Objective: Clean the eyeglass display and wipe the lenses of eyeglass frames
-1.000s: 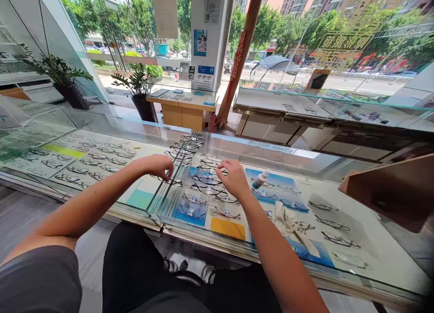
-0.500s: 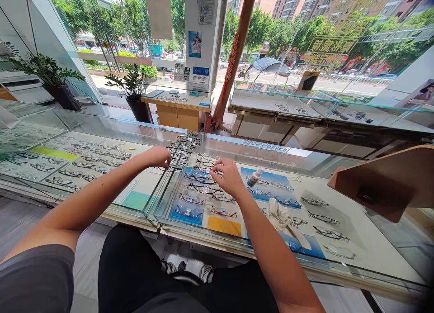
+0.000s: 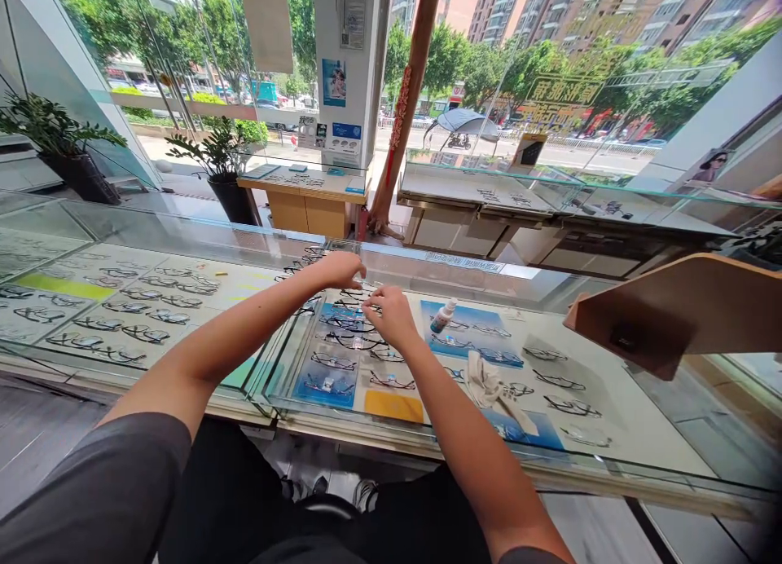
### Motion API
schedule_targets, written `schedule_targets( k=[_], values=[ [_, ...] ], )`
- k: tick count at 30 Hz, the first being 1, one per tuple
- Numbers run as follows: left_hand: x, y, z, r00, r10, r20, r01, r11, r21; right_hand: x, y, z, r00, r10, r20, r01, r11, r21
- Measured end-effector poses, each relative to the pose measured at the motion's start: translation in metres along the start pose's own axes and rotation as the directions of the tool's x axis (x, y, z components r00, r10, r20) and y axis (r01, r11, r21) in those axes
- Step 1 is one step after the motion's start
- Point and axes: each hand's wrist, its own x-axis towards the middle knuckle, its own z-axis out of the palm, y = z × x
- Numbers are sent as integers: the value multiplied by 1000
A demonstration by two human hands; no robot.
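Note:
Over the glass display case, my left hand [image 3: 343, 269] hangs with bent fingers above the far rows of eyeglasses. Just to its right and nearer to me, my right hand [image 3: 391, 313] has its fingers curled at a pair of glasses; whether it grips them is too small to tell. Several dark-framed glasses [image 3: 349, 323] lie below and left of the right hand, partly on a blue card [image 3: 310, 367]. More frames [image 3: 305, 258] are piled beyond my left forearm. A white spray bottle [image 3: 443, 316] is on another blue card, and a crumpled beige cloth [image 3: 485, 381] lies nearer.
A brown angled stand [image 3: 672, 311] juts in at the right. An orange card [image 3: 393, 406] lies near the front edge. More eyeglasses [image 3: 147, 334] line the left case. Behind the counter are potted plants [image 3: 235, 197] and a wooden post [image 3: 408, 99].
My left hand has moved right, from the piled frames to beside my right hand. My right hand stays over the same glasses. The whole view has shifted slightly.

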Motion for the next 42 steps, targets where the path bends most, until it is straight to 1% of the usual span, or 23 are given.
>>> schedule_targets(
  k=[2, 4, 7, 9, 12, 15, 18, 22, 25, 28, 30, 31, 33, 35, 37, 40, 42],
  values=[
    [17, 2, 9, 998, 57, 3, -57, 998, 13, -1, -1, 1, 1000, -1, -6, 1, 1000, -4],
    [26, 2, 20, 995, 98, -6, -98, 995, 10, -1, 0, 1, 1000, 1, -16, -2, 1000, -8],
    [33, -1, 32, 996, 88, -3, -88, 996, -12, -1, -2, 2, 1000, 9, -14, -9, 1000, -20],
    [37, -4, 36, 996, 85, 6, -85, 996, -16, 0, -4, 3, 1000, 11, 5, -11, 1000, -26],
    [43, -6, 36, 995, 92, 25, -92, 996, 2, 0, -7, 5, 999, 17, 39, -16, 999, -32],
    [51, -8, 35, 995, 82, 65, -84, 996, 29, 0, -8, 5, 998, 29, 51, -27, 999, -35],
    [58, -12, 35, 995, 63, 82, -66, 997, 45, 0, -7, 5, 998, 33, 60, -31, 999, -33],
    [69, -20, 36, 997, 47, 66, -49, 998, 36, 0, -5, 6, 999, 18, 47, -16, 999, -34],
    [74, -24, 34, 999, 22, 40, -24, 999, 46, 0, -4, 8, 999, 13, 31, -12, 999, -32],
    [72, -26, 27, 1000, 14, 8, -15, 998, 58, -1, -4, 7, 1000, 7, 17, -7, 1000, -17],
    [66, -26, 22, 999, 32, -22, -30, 998, 52, -2, -3, 4, 1000, 7, -24, -7, 1000, 0],
    [62, -25, 21, 999, 49, -7, -49, 998, 29, -2, -3, 2, 998, 16, -60, -15, 1000, 10],
    [53, -22, 20, 990, 102, 99, -96, 994, -60, -2, -2, -2, 987, 60, -147, -56, 998, 30],
    [46, -19, 23, 963, 158, 220, -127, 980, -150, -1, -2, -5, 973, 111, -201, -104, 994, 46],
    [40, -15, 27, 947, 183, 264, -134, 972, -193, 0, -2, -6, 973, 129, -191, -122, 991, 50],
    [36, -11, 32, 944, 193, 267, -131, 963, -234, 1, -3, -4, 987, 106, -117, -102, 994, 46],
    [35, -11, 33, 938, 211, 275, -137, 955, -264, 1, -3, -2, 991, 94, -99, -89, 995, 50]
  ],
)
